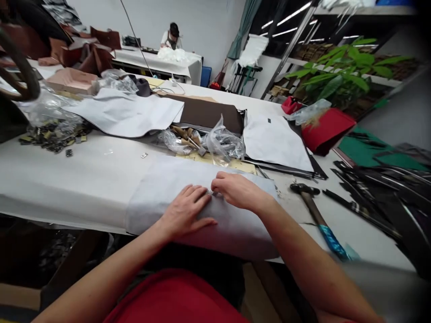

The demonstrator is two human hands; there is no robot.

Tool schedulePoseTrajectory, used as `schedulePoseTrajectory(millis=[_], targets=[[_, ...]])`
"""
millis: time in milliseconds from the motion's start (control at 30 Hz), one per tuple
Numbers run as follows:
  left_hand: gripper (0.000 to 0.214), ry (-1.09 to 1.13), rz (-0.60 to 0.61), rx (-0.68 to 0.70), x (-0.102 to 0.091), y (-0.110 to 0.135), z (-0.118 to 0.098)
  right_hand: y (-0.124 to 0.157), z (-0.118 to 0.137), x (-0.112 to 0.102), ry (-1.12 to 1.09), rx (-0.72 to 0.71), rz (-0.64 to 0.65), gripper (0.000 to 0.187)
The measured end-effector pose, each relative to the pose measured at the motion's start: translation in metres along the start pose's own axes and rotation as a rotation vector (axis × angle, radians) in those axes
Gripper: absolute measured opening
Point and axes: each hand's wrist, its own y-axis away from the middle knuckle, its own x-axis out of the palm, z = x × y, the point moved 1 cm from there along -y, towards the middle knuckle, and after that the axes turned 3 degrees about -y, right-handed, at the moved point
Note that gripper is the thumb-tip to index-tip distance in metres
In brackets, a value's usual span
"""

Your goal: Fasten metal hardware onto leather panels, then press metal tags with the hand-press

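Note:
A pale grey-white sheet [148, 197] lies in front of me, its near edge hanging over the table's edge. My left hand [188, 208] rests flat on it with the fingers stretched out and the thumb apart. Just to the right, my right hand [232, 188] is closed in a pinch low over the same sheet. A tiny shiny piece [211, 192] shows by its fingertips; what exactly the fingers hold is too small to make out. A hammer [316, 211] with a blue-wrapped handle lies to the right of my right hand.
Beyond the sheet are a small metal piece [144, 155], plastic bags [224, 143], and stacked panels [276, 139]. Metal pieces [54, 134] lie heaped at left. Dark strips [367, 202] cover the right side. Behind them stands a plant [336, 72]. A person [171, 38] sits at a far table.

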Motion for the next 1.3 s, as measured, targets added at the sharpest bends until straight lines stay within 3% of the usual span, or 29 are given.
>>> schedulePoseTrajectory(millis=[100,267,433,733,867,967,1067,1167,1300], targets=[[0.062,-0.007,-0.015,-0.010,0.004,0.003,0.001,0.011,0.002,0.011,0.018,0.010,-0.096,0.025],[0.060,-0.014,-0.031,-0.022,0.009,0.006,0.003,0.026,0.010,0.040,-0.005,0.150,-0.314,0.026],[0.055,-0.017,-0.063,-0.033,0.011,0.006,0.003,0.028,0.011,0.058,-0.079,0.145,-0.451,0.025],[0.042,0.055,-0.094,-0.075,0.005,0.002,0.001,0.009,0.019,0.056,-0.071,0.366,-0.433,0.024],[0.035,0.080,-0.091,-0.084,0.006,0.002,0.001,0.002,0.020,0.057,-0.258,0.407,-0.463,0.018],[0.034,0.086,-0.088,-0.089,0.007,0.003,0.002,0.005,0.014,0.053,-0.518,0.390,-0.496,0.017],[0.035,0.079,-0.084,-0.081,0.007,0.004,0.002,0.011,0.003,0.047,-0.752,0.361,-0.409,0.016],[0.037,0.067,-0.075,-0.066,0.006,0.004,0.002,0.016,-0.003,0.043,-0.716,0.313,-0.332,0.016],[0.037,0.068,-0.067,-0.070,0.006,0.003,0.002,0.014,-0.003,0.042,-0.542,0.306,-0.330,0.017]])
